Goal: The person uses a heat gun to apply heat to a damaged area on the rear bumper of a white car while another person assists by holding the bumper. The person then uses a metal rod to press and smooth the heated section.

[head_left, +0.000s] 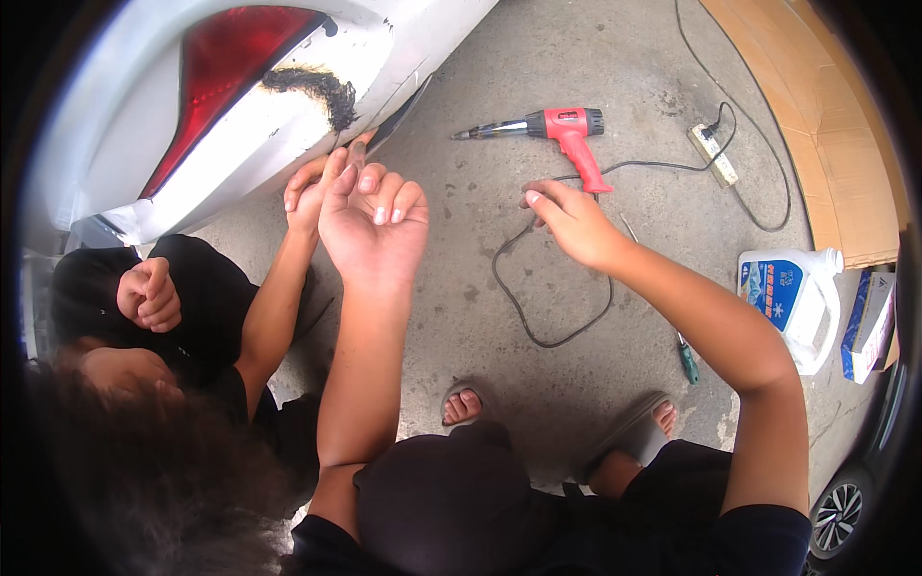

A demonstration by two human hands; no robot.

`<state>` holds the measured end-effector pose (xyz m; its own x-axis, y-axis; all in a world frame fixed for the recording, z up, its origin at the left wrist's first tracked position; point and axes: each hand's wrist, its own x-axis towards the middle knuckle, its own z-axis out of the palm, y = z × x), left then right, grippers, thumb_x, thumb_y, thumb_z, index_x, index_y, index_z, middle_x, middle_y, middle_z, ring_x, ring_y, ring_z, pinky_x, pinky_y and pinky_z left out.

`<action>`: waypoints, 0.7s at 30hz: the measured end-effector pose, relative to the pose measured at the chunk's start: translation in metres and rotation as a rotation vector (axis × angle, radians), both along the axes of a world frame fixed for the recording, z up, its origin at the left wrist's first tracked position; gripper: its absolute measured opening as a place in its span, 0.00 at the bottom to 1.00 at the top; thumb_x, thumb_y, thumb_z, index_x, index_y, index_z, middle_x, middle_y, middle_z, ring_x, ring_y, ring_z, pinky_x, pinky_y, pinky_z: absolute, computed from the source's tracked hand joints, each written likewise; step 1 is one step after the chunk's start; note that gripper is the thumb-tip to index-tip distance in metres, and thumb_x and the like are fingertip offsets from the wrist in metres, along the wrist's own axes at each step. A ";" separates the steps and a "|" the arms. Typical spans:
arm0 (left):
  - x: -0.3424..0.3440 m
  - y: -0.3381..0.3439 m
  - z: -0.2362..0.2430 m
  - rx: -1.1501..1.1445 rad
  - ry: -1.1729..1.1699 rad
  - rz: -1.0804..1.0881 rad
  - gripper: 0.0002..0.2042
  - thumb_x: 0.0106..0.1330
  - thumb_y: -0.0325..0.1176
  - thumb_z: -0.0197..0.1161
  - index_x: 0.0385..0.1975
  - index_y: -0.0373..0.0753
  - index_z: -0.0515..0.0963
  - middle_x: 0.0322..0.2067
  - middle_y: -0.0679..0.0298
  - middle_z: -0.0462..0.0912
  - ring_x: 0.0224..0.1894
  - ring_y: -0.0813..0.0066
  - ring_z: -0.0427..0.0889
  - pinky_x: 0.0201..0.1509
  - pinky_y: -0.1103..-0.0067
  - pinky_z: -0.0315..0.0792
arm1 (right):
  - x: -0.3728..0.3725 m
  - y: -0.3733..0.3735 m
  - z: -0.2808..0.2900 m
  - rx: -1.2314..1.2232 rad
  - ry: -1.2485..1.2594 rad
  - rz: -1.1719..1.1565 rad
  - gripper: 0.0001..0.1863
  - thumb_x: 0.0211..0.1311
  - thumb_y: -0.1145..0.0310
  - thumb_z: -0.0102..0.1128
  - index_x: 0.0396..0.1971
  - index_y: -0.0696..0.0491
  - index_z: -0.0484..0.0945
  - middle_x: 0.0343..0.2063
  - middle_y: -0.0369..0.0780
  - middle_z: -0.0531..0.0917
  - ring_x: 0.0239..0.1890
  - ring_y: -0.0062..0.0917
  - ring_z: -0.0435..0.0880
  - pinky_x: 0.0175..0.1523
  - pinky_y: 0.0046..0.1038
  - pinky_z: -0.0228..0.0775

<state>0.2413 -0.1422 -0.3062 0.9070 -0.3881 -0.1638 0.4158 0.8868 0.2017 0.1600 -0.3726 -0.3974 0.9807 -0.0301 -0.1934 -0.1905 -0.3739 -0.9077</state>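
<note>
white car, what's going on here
The white car has a blackened patch beside its red light. The person's curled left hand is next to a co-worker's hand near the car's lower edge, while the right hand hangs over the floor near a red heat gun. Whether the person's hands hold anything is unclear.

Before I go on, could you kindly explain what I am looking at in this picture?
There is no machine: a fisheye camera on a person's head looks down, so straight edges bend. The bare left hand, its fingers curled, is close to the white car; the right hand is near the red heat gun, above the concrete floor. I cannot make out anything held in either. Also on the floor are a power strip, a white jug and a green-handled tool. A second person's hands show at left.
</note>
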 end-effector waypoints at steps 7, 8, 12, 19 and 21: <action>-0.014 -0.012 -0.010 0.179 -0.024 0.034 0.13 0.69 0.31 0.49 0.50 0.36 0.69 0.19 0.66 0.70 0.15 0.76 0.62 0.22 0.77 0.58 | 0.027 0.024 0.028 0.175 -0.174 0.043 0.27 0.74 0.54 0.46 0.62 0.59 0.68 0.56 0.40 0.79 0.51 0.26 0.79 0.53 0.28 0.72; -0.015 -0.014 -0.017 0.305 -0.104 0.043 0.15 0.69 0.31 0.48 0.53 0.35 0.68 0.19 0.65 0.70 0.15 0.77 0.62 0.22 0.77 0.58 | 0.036 0.031 0.035 0.221 -0.223 0.036 0.27 0.74 0.54 0.46 0.63 0.59 0.68 0.57 0.41 0.78 0.53 0.26 0.79 0.54 0.28 0.71; -0.021 -0.002 -0.075 1.022 -0.293 0.159 0.18 0.67 0.23 0.48 0.56 0.32 0.69 0.22 0.62 0.73 0.18 0.75 0.67 0.27 0.75 0.65 | 0.079 0.055 0.062 0.569 -0.269 -0.005 0.27 0.74 0.54 0.47 0.62 0.59 0.68 0.60 0.44 0.76 0.57 0.30 0.78 0.56 0.31 0.71; -0.036 0.167 -0.200 2.646 -0.862 0.343 0.16 0.64 0.22 0.54 0.52 0.33 0.73 0.42 0.49 0.80 0.45 0.52 0.81 0.49 0.64 0.75 | 0.040 0.000 0.018 -0.567 -0.009 0.231 0.26 0.65 0.56 0.57 0.55 0.60 0.72 0.49 0.51 0.79 0.51 0.39 0.80 0.54 0.37 0.73; -0.025 0.216 -0.228 2.814 -0.624 0.221 0.15 0.64 0.23 0.55 0.50 0.33 0.73 0.47 0.47 0.78 0.50 0.49 0.79 0.53 0.62 0.74 | 0.008 -0.038 -0.006 -0.875 0.026 0.258 0.24 0.61 0.59 0.59 0.52 0.60 0.73 0.46 0.52 0.79 0.50 0.45 0.79 0.56 0.41 0.72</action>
